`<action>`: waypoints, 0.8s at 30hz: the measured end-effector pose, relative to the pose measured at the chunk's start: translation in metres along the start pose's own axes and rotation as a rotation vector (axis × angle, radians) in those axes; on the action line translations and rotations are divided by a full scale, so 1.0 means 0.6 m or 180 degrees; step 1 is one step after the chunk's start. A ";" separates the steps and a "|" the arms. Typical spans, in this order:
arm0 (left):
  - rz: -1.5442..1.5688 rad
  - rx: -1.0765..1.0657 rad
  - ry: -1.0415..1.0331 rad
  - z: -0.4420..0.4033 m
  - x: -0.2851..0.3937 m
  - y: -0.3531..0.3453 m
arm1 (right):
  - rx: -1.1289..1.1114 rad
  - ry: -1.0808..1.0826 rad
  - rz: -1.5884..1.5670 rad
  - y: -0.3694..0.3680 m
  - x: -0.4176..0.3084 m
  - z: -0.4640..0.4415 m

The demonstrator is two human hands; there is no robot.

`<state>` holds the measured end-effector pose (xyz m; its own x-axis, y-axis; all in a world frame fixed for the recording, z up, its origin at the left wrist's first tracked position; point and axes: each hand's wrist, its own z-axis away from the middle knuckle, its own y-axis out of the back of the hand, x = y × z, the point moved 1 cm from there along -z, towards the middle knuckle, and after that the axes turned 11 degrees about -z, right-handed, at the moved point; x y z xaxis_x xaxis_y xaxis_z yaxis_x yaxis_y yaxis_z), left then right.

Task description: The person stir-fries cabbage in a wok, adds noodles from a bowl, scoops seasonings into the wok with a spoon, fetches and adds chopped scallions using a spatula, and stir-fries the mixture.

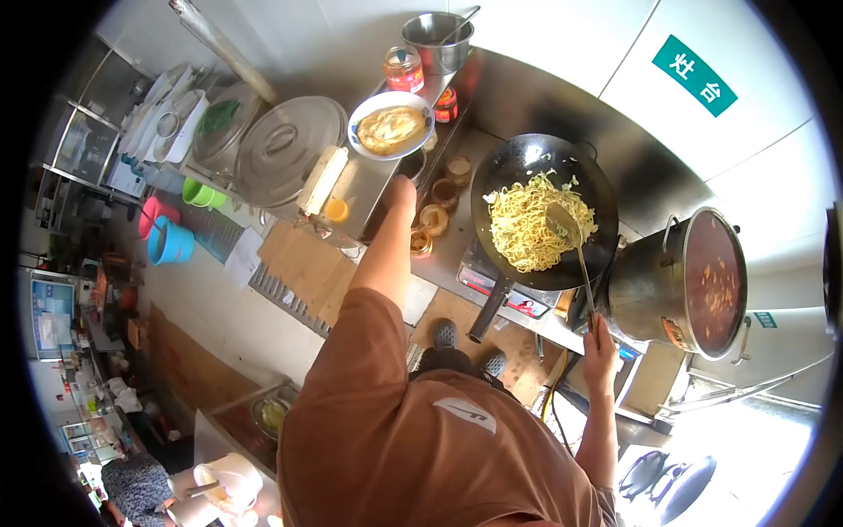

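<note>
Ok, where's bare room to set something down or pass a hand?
Shelf: small patch between bowl and pale block. Counter: narrow strip between jar row and wok, probably passable by hand. Crowded: jar row itself, and wok side facing stockpot.

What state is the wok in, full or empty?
Partly full: noodles cover the middle of the wok, leaving dark bare metal showing around them.

Steel counter [451,273]: burner [527,305] under wok [544,211], small jars [433,220] in row
</note>
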<state>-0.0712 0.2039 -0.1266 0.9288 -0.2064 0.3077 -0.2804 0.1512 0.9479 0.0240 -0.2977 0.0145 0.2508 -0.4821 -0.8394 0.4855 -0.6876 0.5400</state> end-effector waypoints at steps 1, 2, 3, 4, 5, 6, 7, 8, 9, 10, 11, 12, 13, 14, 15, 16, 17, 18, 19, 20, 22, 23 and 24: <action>0.0300 -0.0095 0.0240 0.017 0.009 0.030 | 0.0011 -0.0003 -0.0007 -0.004 0.009 -0.001; 0.0602 -0.0191 0.0485 0.023 0.012 0.041 | 0.0031 0.0092 -0.0016 -0.007 0.018 -0.003; 0.0604 -0.0188 0.0482 0.014 0.003 0.023 | 0.0048 0.0190 -0.0023 -0.009 0.021 -0.005; 0.0545 0.0031 0.0398 -0.002 -0.010 -0.007 | 0.0050 0.0196 -0.0023 -0.011 0.021 -0.007; 0.0483 0.0245 0.0319 -0.015 -0.020 -0.031 | 0.0049 0.0161 -0.0045 -0.014 0.018 -0.009; 0.0487 0.0245 0.0328 -0.024 -0.022 -0.039 | 0.0043 0.0127 -0.0066 -0.016 0.015 -0.012; 0.1746 -0.0324 0.1034 -0.034 -0.026 -0.051 | 0.0031 0.0134 -0.0061 -0.018 0.010 -0.014; 0.2999 -0.0903 0.1733 -0.030 -0.025 -0.045 | 0.0013 0.0126 -0.0038 -0.020 0.003 -0.016; 0.2994 -0.0893 0.1748 -0.021 -0.024 -0.038 | -0.0009 0.0112 -0.0019 -0.021 -0.001 -0.016; 0.3165 -0.0949 0.1750 -0.011 -0.019 -0.033 | -0.0024 0.0111 -0.0024 -0.023 -0.001 -0.018; 0.3335 -0.1004 0.1749 -0.002 -0.016 -0.027 | -0.0040 0.0123 -0.0070 -0.025 0.000 -0.021; 0.3326 -0.0996 0.1758 0.006 -0.016 -0.019 | -0.0055 0.0133 -0.0116 -0.026 0.002 -0.022; 0.3452 -0.0971 0.1717 0.014 -0.015 -0.011 | -0.0066 0.0129 -0.0122 -0.027 0.006 -0.025; 0.3576 -0.0947 0.1675 0.019 -0.017 -0.011 | -0.0053 0.0201 -0.0135 -0.028 0.011 -0.027; 0.3572 -0.0939 0.1679 0.025 -0.021 -0.011 | -0.0036 0.0276 -0.0149 -0.030 0.015 -0.029; 0.3457 -0.0832 0.1484 0.030 -0.022 -0.010 | -0.0038 0.0282 -0.0157 -0.032 0.017 -0.030; 0.3346 -0.0719 0.1283 0.029 -0.024 -0.012 | -0.0072 0.0193 -0.0332 -0.034 0.019 -0.033; 0.3351 -0.0700 0.1270 0.027 -0.024 -0.014 | -0.0106 0.0107 -0.0509 -0.037 0.022 -0.038; 0.3437 -0.0586 0.1484 0.026 -0.026 -0.018 | -0.0106 0.0121 -0.0522 -0.041 0.031 -0.041; 0.3517 -0.0474 0.1700 0.033 -0.023 -0.009 | -0.0129 0.0023 -0.0675 -0.046 0.037 -0.042; 0.3539 -0.0588 0.1676 0.047 -0.018 0.010 | -0.0154 -0.0066 -0.0852 -0.046 0.046 -0.043; 0.3561 -0.0727 0.1660 0.056 -0.016 0.017 | -0.0326 -0.0558 -0.1324 -0.043 0.034 -0.041; 0.3556 -0.0721 0.1644 0.058 -0.017 0.017 | -0.0497 -0.1052 -0.1792 -0.044 0.027 -0.038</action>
<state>-0.0923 0.1737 -0.1172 0.2110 0.5370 0.8167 -0.9752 0.1726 0.1385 0.0344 -0.2747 -0.0148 -0.3336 -0.2308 -0.9140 0.5888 -0.8082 -0.0108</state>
